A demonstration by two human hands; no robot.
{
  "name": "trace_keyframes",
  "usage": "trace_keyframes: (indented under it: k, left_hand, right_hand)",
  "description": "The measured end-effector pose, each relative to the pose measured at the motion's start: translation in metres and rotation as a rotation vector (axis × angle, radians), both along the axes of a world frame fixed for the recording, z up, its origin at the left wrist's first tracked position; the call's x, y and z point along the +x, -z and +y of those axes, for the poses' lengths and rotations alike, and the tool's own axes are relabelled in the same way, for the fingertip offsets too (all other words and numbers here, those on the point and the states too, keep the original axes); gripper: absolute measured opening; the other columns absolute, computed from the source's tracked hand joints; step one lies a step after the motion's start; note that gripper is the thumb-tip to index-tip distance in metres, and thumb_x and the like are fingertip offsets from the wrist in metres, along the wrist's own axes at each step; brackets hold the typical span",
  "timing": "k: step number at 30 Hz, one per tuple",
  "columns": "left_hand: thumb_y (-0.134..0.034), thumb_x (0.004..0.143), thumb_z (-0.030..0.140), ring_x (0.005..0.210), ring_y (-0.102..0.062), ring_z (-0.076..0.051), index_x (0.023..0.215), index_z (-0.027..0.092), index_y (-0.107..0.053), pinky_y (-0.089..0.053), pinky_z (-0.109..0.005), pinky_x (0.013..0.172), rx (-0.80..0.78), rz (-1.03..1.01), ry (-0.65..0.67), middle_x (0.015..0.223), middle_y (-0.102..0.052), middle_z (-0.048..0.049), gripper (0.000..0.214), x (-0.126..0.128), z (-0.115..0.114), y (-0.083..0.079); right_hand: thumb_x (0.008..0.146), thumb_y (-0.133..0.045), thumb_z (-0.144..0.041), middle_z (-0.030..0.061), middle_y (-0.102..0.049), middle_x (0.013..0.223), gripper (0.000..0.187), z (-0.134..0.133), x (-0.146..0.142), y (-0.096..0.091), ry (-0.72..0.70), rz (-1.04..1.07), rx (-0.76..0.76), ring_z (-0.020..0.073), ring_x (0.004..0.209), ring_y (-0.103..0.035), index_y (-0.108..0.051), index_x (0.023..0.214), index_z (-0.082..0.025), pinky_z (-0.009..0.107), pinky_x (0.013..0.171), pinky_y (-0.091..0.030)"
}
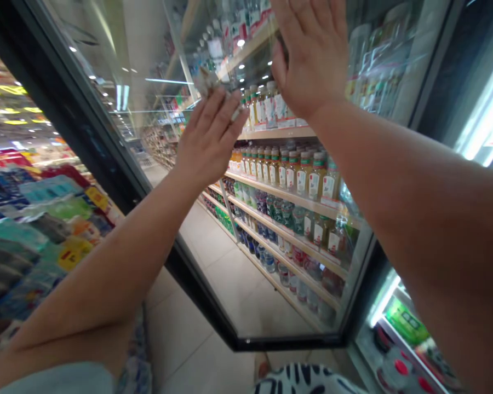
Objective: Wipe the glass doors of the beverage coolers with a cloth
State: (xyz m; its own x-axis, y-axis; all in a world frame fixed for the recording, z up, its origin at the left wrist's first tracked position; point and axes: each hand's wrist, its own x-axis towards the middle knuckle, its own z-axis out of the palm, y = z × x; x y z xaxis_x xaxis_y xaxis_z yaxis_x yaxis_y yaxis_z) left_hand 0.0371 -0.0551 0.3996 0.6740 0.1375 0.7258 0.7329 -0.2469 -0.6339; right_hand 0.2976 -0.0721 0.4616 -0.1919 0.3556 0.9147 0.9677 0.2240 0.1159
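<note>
At eleven o'clock, the half-curled left hand (208,139) holds crumpled cloth (206,81) to the glass door (230,268); at one, the flat right hand (314,57) seems empty. Keep pressure even.

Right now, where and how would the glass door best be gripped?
Probably by its black frame, along the left side, coming from the left with the left hand, fingers curled around the border. That long, straight side gives an edge to hold; the flat glass pane offers none.

Hands (208,139) before glass door (281,343)
</note>
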Motion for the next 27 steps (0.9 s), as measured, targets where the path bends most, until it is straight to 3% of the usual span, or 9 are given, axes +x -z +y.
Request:
trace_keyframes:
  k: [4, 6, 10, 12, 17, 19, 21, 23, 27]
  left_hand:
    - [-0.023, 0.112, 0.026, 0.145, 0.026, 0.008, 0.156, 0.017, -0.031, 0.001, -0.017, 0.127, 0.445, -0.228, -0.133, 0.167, -0.024, 0.0111, 0.045, -0.006, 0.012, -0.046]
    - [-0.023, 0.112, 0.023, 0.138, 0.035, 0.011, 0.152, 0.015, -0.035, 0.008, -0.01, 0.123, 0.544, -0.382, -0.141, 0.164, -0.029, 0.0159, 0.043, -0.004, 0.019, -0.049]
    - [-0.025, 0.112, 0.034, 0.155, 0.012, -0.002, 0.154, 0.016, -0.04, -0.003, -0.029, 0.135, 0.267, -0.123, -0.006, 0.167, -0.029, 0.0074, 0.048, 0.021, 0.014, -0.025]
    - [-0.022, 0.112, 0.039, 0.157, 0.003, -0.005, 0.157, 0.02, -0.035, -0.008, -0.034, 0.136, 0.116, 0.012, 0.005, 0.169, -0.022, 0.0088, 0.05, 0.026, 0.01, -0.029]
    - [-0.023, 0.113, 0.037, 0.13, 0.04, 0.02, 0.155, 0.022, -0.023, 0.008, -0.007, 0.123, 0.346, -0.353, -0.105, 0.166, -0.022, 0.0214, 0.045, 0.022, 0.017, -0.068]
    - [-0.029, 0.11, 0.031, 0.136, 0.038, 0.015, 0.155, 0.018, -0.031, 0.011, -0.012, 0.126, 0.364, -0.38, -0.042, 0.166, -0.027, 0.0149, 0.047, 0.033, 0.019, -0.062]
    - [-0.028, 0.108, 0.026, 0.154, 0.016, -0.002, 0.155, 0.015, -0.037, -0.002, -0.034, 0.134, 0.242, -0.185, 0.042, 0.167, -0.029, 0.0028, 0.05, 0.046, 0.02, -0.05]
    - [-0.026, 0.108, 0.026, 0.158, -0.002, -0.011, 0.157, 0.021, -0.035, -0.013, -0.043, 0.134, 0.133, 0.032, 0.064, 0.168, -0.027, 0.0021, 0.05, 0.046, 0.025, -0.051]
    - [-0.021, 0.111, 0.029, 0.148, 0.028, -0.001, 0.16, 0.021, -0.017, 0.015, -0.022, 0.125, 0.415, -0.173, 0.101, 0.168, -0.015, 0.0087, 0.05, 0.004, 0.056, -0.093]
  right_hand:
    - [0.099, -0.032, -0.029, 0.0, -0.016, 0.17, 0.068, 0.002, 0.003, 0.001, -0.081, -0.007, 0.045, 0.0285, 0.158, -0.012, -0.018, 0.165, -0.022, 0.055, 0.13, -0.006]
    - [0.097, -0.036, -0.028, 0.0015, -0.019, 0.17, 0.069, 0.003, 0.003, 0.001, -0.096, 0.003, 0.043, 0.0292, 0.157, -0.017, -0.021, 0.164, -0.02, 0.056, 0.13, -0.005]
    - [0.097, -0.036, -0.026, 0.0014, -0.013, 0.171, 0.071, 0.001, 0.001, 0.001, -0.053, 0.01, 0.013, 0.028, 0.158, -0.013, -0.016, 0.165, -0.022, 0.054, 0.131, -0.005]
    - [0.098, -0.034, -0.027, 0.0006, -0.011, 0.171, 0.071, 0.0, 0.001, 0.002, -0.038, -0.004, 0.016, 0.0271, 0.159, -0.01, -0.013, 0.165, -0.022, 0.054, 0.131, -0.005]
    - [0.097, -0.035, -0.027, 0.0012, -0.016, 0.17, 0.071, 0.002, 0.004, 0.002, -0.059, -0.001, 0.028, 0.0294, 0.158, -0.014, -0.017, 0.165, -0.021, 0.056, 0.131, -0.006]
    - [0.095, -0.035, -0.025, 0.0015, -0.018, 0.169, 0.072, 0.003, 0.005, 0.002, -0.069, 0.001, 0.028, 0.0292, 0.157, -0.015, -0.018, 0.165, -0.021, 0.056, 0.13, -0.006]
    - [0.096, -0.035, -0.028, 0.0019, -0.02, 0.169, 0.07, 0.003, 0.005, 0.002, -0.083, 0.001, 0.038, 0.029, 0.157, -0.016, -0.02, 0.165, -0.021, 0.055, 0.13, -0.006]
    - [0.097, -0.035, -0.031, 0.003, -0.02, 0.169, 0.069, 0.003, 0.006, 0.003, -0.09, -0.006, 0.044, 0.0293, 0.157, -0.017, -0.021, 0.164, -0.02, 0.055, 0.13, -0.007]
    - [0.099, -0.032, -0.031, 0.0046, -0.028, 0.166, 0.067, 0.002, 0.007, 0.005, -0.084, -0.025, 0.082, 0.0298, 0.153, -0.027, -0.023, 0.164, -0.019, 0.055, 0.129, -0.01]
